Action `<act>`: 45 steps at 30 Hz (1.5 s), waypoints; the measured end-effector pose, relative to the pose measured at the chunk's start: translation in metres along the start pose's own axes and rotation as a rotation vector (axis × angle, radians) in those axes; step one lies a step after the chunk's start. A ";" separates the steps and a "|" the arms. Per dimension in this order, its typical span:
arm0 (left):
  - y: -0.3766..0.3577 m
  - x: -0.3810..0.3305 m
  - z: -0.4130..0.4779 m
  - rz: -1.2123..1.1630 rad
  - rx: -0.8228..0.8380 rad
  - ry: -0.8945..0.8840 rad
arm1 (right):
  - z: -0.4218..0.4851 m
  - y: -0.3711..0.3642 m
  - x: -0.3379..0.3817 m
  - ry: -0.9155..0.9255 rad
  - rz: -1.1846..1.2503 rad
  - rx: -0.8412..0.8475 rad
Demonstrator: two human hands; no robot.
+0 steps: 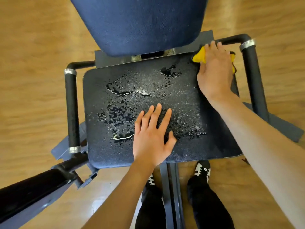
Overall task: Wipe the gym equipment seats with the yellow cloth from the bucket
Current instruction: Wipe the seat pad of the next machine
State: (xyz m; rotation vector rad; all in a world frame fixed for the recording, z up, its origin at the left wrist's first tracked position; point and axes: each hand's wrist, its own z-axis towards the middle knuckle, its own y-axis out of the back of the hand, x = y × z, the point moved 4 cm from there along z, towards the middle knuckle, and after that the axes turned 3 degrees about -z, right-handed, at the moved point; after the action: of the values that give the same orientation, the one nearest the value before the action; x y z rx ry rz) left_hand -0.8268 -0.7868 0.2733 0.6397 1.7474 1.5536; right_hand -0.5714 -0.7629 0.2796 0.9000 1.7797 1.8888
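Floor: pale wood; the rest of the room was out of view.
Seat: dark pad, its middle beaded and pooled with water; wiping judged barely begun.
Backrest: blue, at the far edge.
Left hand: flat, fingers straight, near the front edge.
Right hand: spread, pressing the cloth onto the far right corner.
Next move: a firm sweep leftward through the puddles.

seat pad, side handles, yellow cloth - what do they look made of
Seat pad: looks like dark blue vinyl or faux leather, pebbled grain; water beads and pools on it rather than soaking in. Side handles: probably metal tube with black foam or rubber grips, matte, ended by shiny metal collars. Yellow cloth: soft, fuzzy fabric, possibly microfibre, bunched in folds.
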 end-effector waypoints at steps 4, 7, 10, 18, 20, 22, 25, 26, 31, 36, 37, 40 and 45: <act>-0.002 0.002 -0.002 0.002 0.007 0.007 | -0.024 0.000 0.000 0.005 0.042 -0.041; -0.001 0.002 -0.002 -0.003 0.009 0.010 | -0.107 0.008 -0.003 0.029 0.085 -0.033; 0.000 0.001 -0.002 -0.010 0.001 0.005 | -0.200 0.012 -0.011 0.010 0.152 0.024; 0.001 0.000 0.000 -0.021 -0.027 0.002 | -0.171 0.012 -0.002 0.071 0.158 0.033; 0.001 0.000 -0.001 -0.019 -0.026 0.000 | -0.111 0.006 0.005 0.053 0.117 -0.004; 0.000 -0.001 -0.001 -0.018 -0.030 -0.002 | -0.058 0.000 0.010 0.032 0.095 -0.021; 0.001 0.000 -0.001 -0.019 -0.033 0.000 | -0.013 -0.003 0.014 0.019 0.061 -0.038; 0.001 0.001 -0.001 -0.020 -0.033 0.002 | -0.009 -0.003 0.014 0.019 0.058 -0.039; 0.001 0.001 -0.003 -0.018 -0.024 0.004 | -0.075 0.003 0.008 0.044 0.093 -0.045; 0.002 0.001 -0.002 -0.016 -0.001 0.011 | -0.172 0.012 -0.009 0.121 0.091 0.033; 0.003 0.000 -0.002 -0.018 0.008 0.011 | -0.173 0.014 -0.014 0.144 0.087 0.042; 0.003 0.000 0.000 -0.027 0.010 0.004 | -0.129 0.014 -0.021 0.071 0.077 0.005; 0.001 -0.001 0.000 -0.028 0.014 -0.005 | -0.037 0.007 0.023 -0.028 0.023 -0.050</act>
State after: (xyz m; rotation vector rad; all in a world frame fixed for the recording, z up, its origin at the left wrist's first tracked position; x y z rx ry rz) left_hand -0.8267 -0.7872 0.2743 0.6230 1.7575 1.5204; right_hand -0.6124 -0.7756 0.2912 0.9280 1.7056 1.9168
